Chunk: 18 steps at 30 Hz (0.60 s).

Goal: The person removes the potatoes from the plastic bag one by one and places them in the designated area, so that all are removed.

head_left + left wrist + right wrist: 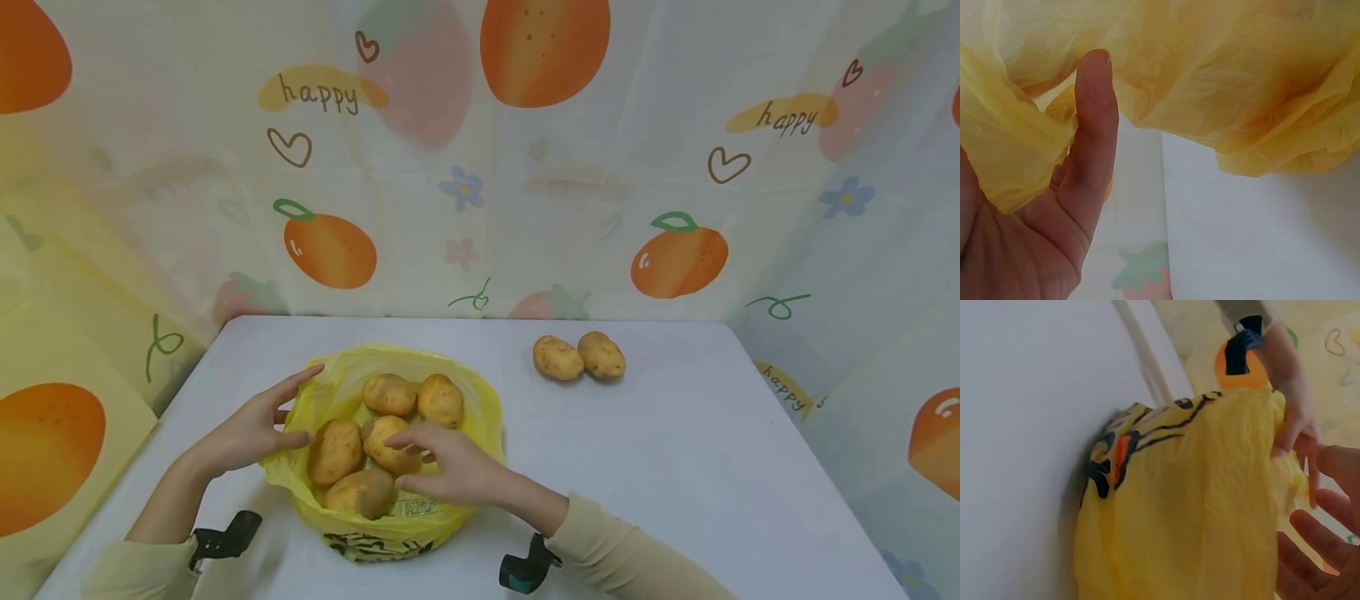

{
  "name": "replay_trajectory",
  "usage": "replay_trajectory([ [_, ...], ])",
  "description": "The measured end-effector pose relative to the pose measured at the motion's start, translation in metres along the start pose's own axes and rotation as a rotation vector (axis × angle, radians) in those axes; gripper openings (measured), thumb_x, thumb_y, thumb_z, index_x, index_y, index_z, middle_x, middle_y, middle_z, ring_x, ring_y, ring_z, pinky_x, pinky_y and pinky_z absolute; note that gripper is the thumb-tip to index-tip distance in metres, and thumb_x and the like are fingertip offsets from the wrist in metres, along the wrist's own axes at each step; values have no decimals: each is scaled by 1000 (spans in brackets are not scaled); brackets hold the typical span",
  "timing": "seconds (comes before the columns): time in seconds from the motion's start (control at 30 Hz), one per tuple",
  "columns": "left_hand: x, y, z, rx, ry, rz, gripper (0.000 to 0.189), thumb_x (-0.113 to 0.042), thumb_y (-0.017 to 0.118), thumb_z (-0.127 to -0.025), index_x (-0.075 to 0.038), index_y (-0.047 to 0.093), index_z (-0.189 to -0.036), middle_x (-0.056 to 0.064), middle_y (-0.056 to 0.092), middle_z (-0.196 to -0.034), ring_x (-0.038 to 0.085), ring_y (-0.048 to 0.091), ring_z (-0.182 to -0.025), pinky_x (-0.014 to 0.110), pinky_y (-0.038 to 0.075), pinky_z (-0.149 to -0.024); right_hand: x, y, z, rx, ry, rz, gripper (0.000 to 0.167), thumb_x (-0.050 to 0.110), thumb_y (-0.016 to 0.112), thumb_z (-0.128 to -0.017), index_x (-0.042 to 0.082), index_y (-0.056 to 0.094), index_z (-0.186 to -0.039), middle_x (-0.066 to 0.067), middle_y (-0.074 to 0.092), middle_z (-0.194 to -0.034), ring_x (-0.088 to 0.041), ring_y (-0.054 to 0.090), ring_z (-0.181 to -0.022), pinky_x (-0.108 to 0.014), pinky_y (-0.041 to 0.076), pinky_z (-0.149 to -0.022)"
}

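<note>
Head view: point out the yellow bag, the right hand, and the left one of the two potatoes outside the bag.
Yellow bag [484, 412]: head view, its right wall near the rim.
Right hand [461, 469]: head view, back of the hand.
Left potato [558, 358]: head view, middle of its skin.

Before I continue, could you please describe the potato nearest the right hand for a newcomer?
On the white table, find the open yellow bag. Inside, seek the central potato: unlike its four neighbours, it is partly hidden behind the right hand.
</note>
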State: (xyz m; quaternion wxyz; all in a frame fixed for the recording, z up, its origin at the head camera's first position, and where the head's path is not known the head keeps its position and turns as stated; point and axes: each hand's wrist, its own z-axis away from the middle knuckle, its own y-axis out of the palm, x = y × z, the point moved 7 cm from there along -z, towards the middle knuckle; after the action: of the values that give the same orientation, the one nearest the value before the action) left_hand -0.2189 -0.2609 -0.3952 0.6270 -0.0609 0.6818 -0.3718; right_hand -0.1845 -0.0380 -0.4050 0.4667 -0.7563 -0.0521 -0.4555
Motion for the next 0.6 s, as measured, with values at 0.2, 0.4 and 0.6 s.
replay_trajectory([
  [0.2, 0, 1, -1, 3, 7, 8, 86, -13, 69, -82, -21, 16, -149, 15, 9, -153, 57, 39, -116, 36, 52, -77, 5, 12, -5, 3, -31, 70, 46, 28, 64, -87, 15, 51, -129, 3, 55, -127, -7, 56, -108, -16, 43, -88],
  [0.4, 2, 1, -1, 3, -13, 21, 86, -13, 69, -82, -25, 16, -149, 16, 8, -153, 56, 42, -114, 34, 53, -73, 9, 20, -9, -8, -61, 108, 47, 27, 64, -86, 14, 51, -130, 1, 56, -127, -8, 52, -114, -16, 39, -94],
  [0.6, 1, 1, -1, 5, -8, 15, 87, -13, 69, -82, -25, 15, -149, 17, 8, -153, 58, 40, -114, 35, 53, -73, 8, 28, -11, 30, -30, 105, 48, 30, 63, -87, 15, 50, -131, 0, 55, -127, -6, 50, -115, -16, 38, -95],
])
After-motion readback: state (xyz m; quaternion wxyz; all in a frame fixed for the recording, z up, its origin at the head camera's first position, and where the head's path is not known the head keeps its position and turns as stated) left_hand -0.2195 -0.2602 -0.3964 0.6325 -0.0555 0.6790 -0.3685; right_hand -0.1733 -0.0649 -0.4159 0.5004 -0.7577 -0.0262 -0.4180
